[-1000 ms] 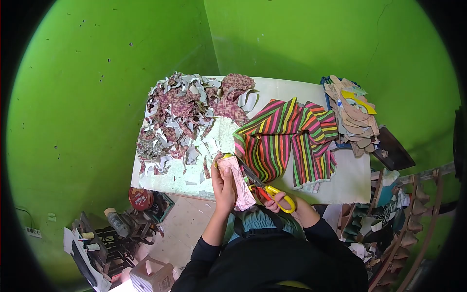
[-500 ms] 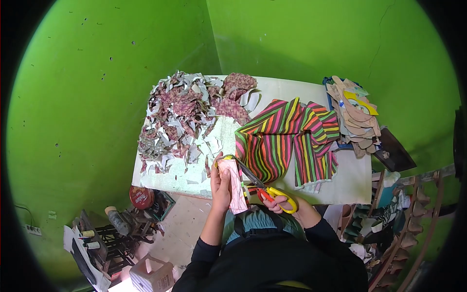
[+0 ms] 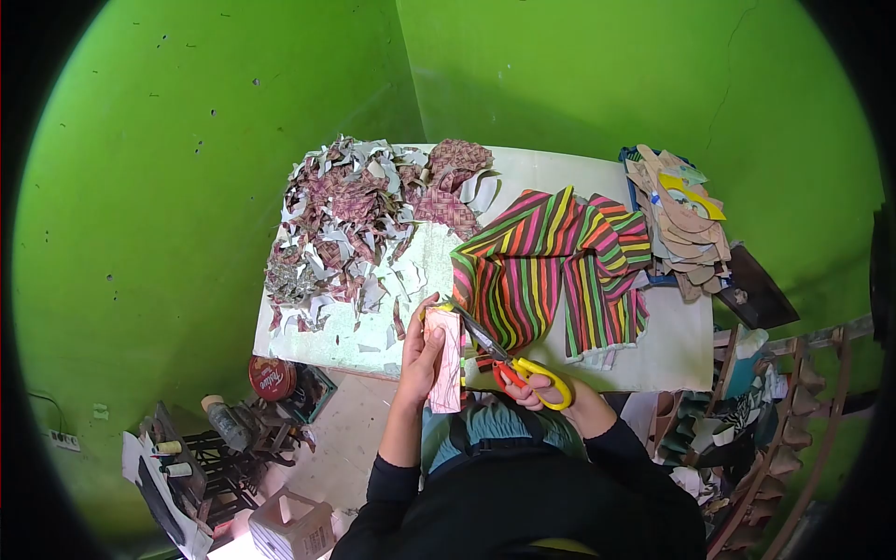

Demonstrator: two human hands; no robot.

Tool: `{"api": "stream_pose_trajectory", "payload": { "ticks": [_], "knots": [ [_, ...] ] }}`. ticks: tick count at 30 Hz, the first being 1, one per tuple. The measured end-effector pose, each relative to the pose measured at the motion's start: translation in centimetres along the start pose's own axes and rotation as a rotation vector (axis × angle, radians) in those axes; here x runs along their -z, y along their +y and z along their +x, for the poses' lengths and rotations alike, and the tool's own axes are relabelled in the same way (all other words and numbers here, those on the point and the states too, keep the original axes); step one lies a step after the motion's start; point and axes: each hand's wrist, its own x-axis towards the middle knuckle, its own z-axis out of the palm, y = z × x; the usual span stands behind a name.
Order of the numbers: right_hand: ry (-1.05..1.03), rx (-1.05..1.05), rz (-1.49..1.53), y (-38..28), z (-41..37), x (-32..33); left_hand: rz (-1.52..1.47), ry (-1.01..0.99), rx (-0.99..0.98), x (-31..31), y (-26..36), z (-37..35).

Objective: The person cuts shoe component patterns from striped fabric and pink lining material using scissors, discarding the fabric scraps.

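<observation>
A narrow pale pink, lined piece [image 3: 445,364] hangs upright in my left hand [image 3: 419,350], thumb across its face and fingers behind. Bits of striped cloth show at its top and right edges. My right hand [image 3: 539,391] grips scissors [image 3: 543,381] with yellow and red handles. The dark blades slant up and left, their tips close to the piece's upper right edge. Whether the blades touch it is hard to tell. Just beyond the scissors, a multicoloured striped cloth [image 3: 523,280] lies crumpled on the white table [image 3: 667,350].
Cloth and paper scraps [image 3: 345,215] are heaped on the table's left. Cardboard pattern pieces [image 3: 686,233] overflow a blue container at right. Green walls [image 3: 560,75] close off the back. A red round tin [image 3: 272,377] and a white crate [image 3: 289,527] stand below left.
The pink piece has turned more upright and its upper end has shifted slightly right. Less striped cloth shows along its right edge. The right hand has barely moved.
</observation>
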Motion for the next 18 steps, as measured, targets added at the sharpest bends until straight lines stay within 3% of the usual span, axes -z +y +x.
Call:
{"api": "stream_pose_trajectory", "payload": {
  "ticks": [6, 12, 14, 18],
  "knots": [
    [0.073, 0.031, -0.092, -0.9, -0.5, -1.0, -0.025, -0.046, 0.030, 0.2, 0.1, -0.1],
    [-0.040, -0.037, 0.034, -0.3, -0.3, 0.6, 0.036, -0.084, 0.073, 0.6, -0.3, -0.1],
    [0.088, 0.022, -0.097, -0.8, -0.7, -0.6, 0.003, -0.089, 0.084, 0.8, -0.4, -0.2],
    [0.129, 0.045, -0.167, -1.1, -0.9, -0.8, -0.006, -0.074, 0.088, 0.8, -0.4, -0.2]
  ]
}}
